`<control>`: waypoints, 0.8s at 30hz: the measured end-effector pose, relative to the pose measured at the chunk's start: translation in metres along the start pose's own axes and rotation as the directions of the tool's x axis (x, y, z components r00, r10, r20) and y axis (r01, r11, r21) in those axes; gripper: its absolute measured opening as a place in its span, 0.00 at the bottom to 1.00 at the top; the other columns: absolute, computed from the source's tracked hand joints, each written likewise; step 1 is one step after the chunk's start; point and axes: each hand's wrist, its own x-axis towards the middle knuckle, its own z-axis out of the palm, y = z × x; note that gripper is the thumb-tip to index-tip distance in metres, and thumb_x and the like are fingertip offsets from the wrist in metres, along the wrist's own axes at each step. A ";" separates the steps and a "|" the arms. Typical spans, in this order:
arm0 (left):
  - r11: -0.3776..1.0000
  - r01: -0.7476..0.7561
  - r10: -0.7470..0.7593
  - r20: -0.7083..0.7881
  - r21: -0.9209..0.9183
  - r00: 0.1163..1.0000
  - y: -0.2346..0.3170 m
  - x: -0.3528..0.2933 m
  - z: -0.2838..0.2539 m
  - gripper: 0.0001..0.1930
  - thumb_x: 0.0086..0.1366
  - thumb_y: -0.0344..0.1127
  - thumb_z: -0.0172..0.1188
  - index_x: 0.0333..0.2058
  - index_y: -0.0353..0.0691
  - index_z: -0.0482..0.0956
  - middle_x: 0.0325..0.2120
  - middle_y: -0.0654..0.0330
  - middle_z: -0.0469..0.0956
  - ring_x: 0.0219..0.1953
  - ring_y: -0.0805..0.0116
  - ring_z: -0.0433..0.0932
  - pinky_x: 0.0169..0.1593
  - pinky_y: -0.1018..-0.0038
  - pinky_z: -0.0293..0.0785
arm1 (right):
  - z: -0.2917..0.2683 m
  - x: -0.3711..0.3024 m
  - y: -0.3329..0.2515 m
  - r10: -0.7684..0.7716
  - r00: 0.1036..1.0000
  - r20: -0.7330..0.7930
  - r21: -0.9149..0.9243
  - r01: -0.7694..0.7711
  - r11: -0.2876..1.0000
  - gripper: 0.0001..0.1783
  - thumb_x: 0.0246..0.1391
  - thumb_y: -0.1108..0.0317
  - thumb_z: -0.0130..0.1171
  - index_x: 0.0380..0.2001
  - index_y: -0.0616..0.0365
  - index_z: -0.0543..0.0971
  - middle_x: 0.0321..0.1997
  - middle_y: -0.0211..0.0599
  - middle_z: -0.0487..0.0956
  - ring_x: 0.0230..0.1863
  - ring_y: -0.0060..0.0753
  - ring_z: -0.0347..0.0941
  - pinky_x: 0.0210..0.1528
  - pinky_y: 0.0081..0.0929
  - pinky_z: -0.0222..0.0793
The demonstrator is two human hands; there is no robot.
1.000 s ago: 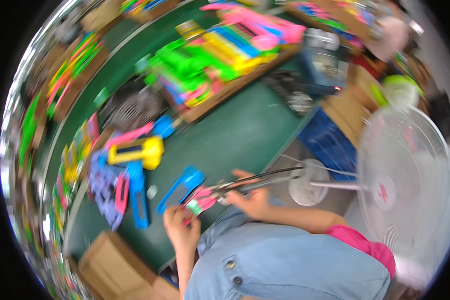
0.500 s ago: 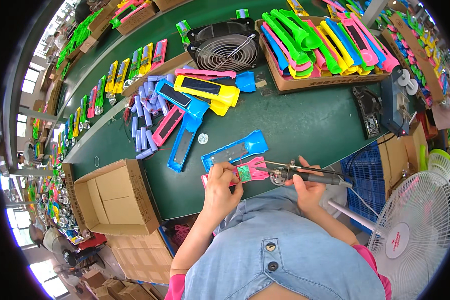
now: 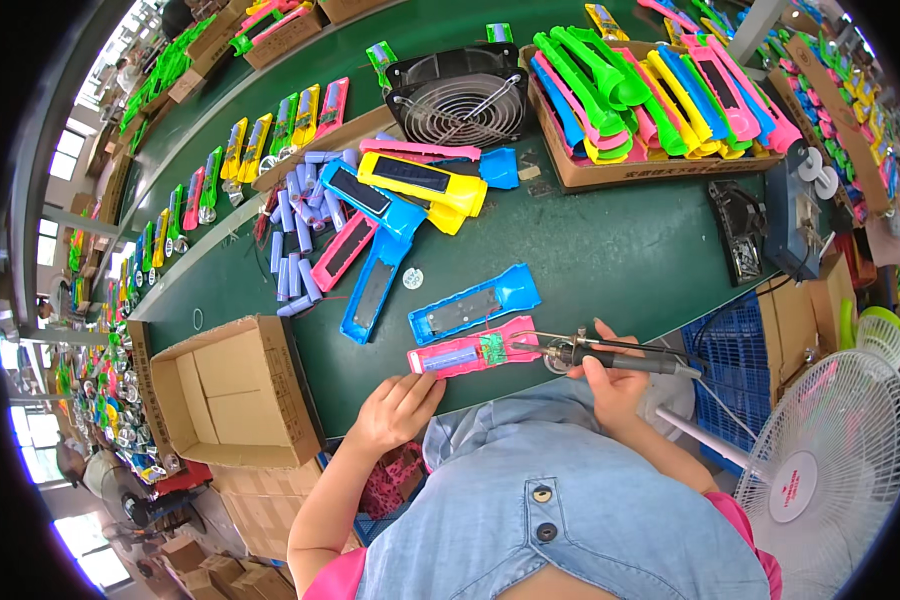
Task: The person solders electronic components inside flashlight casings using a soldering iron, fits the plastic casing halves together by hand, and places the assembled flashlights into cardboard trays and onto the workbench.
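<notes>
A pink plastic lamp casing (image 3: 520,328) lies near the table's front edge, holding a purple cylindrical battery (image 3: 452,359) and a small green circuit board (image 3: 492,348). My left hand (image 3: 400,410) rests at the casing's lower left corner, fingers stretched out with nothing visible in them. Gripped in my right hand (image 3: 615,388) is a soldering iron (image 3: 635,362) with a black handle and a metal feed mechanism. Its tip points left, over the right end of the casing by the board; whether it touches cannot be made out. A blue casing (image 3: 475,303) lies just behind the pink one.
Purple batteries (image 3: 295,225) and coloured casings (image 3: 410,178) are heaped behind, beside a black fan (image 3: 460,105). A carton of casings (image 3: 660,172) stands back right, an open cardboard box (image 3: 288,400) at left. A white fan (image 3: 800,485) stands at right beside a blue crate (image 3: 722,350).
My left hand has moved off the circuit board, down and left to the casing's corner, uncovering the battery. The soldering iron has shifted slightly right, still in my right hand.
</notes>
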 end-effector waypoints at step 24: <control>0.829 0.442 -0.540 -0.283 -0.342 0.793 0.050 0.060 0.034 0.12 0.39 0.22 0.65 0.25 0.41 0.77 0.22 0.63 0.70 0.24 0.66 0.68 0.26 0.73 0.65 | 0.002 -0.004 0.011 -0.038 0.996 0.079 -0.056 0.043 0.998 0.15 0.42 0.81 0.58 0.37 0.65 0.70 0.50 0.58 0.64 0.32 0.35 0.76 0.31 0.24 0.77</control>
